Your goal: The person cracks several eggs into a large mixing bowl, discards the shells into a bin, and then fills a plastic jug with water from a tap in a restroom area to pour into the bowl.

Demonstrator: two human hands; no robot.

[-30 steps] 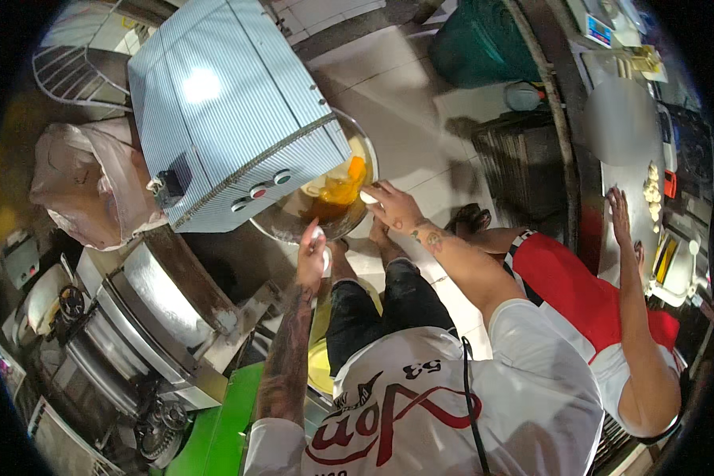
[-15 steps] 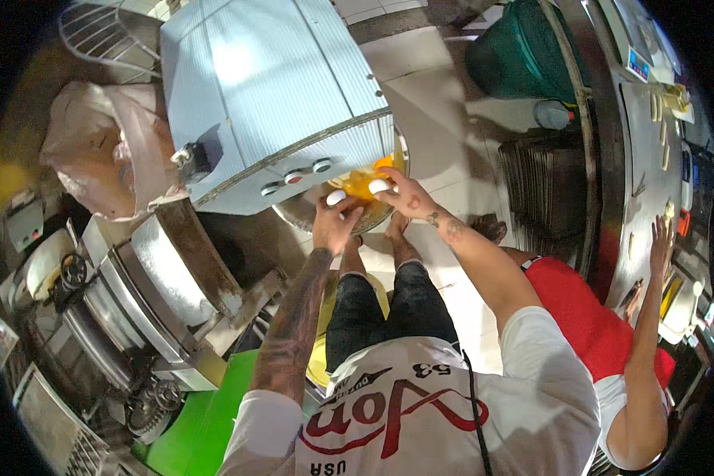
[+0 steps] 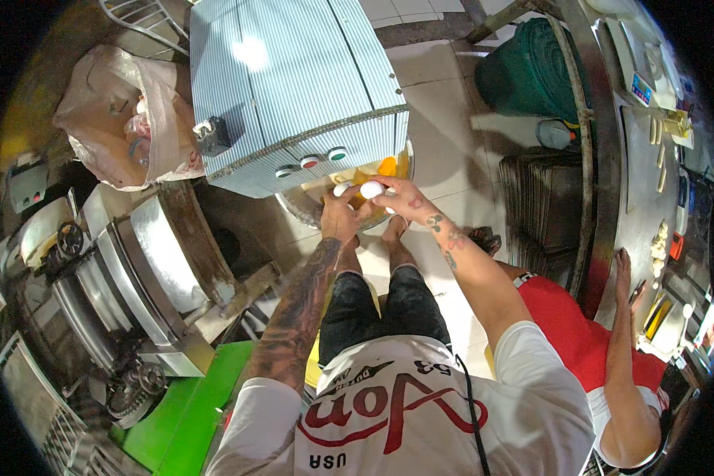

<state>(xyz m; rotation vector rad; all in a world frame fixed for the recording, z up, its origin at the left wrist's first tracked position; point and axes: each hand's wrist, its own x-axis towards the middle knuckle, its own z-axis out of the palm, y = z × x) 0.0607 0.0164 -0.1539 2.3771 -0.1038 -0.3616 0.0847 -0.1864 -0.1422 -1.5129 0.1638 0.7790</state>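
Below the front of a blue ribbed machine sits a round metal bowl [image 3: 410, 165] with yellow-orange contents that look like egg yolk. Over its near part, my left hand [image 3: 340, 217] is closed around a white egg [image 3: 342, 189]. My right hand [image 3: 404, 197], just beside it, has its fingers around another white egg [image 3: 372, 190]. A second white shape shows under the right fingers, too covered to make out. The two eggs are close together, and I cannot tell whether they touch or are cracked. The machine partly hides the bowl.
The blue ribbed machine [image 3: 293, 87] with round buttons stands in front. To the left are a plastic bag [image 3: 103, 119], a metal roller machine [image 3: 127, 293] and a green panel [image 3: 186, 404]. A co-worker in red [image 3: 563, 325] works at the right-hand counter [image 3: 639, 182], above stacked trays [image 3: 539, 190].
My hands have come closer together, bringing the two eggs nearly side by side. The view has shifted slightly. The co-worker's hand has moved nearer along the counter.
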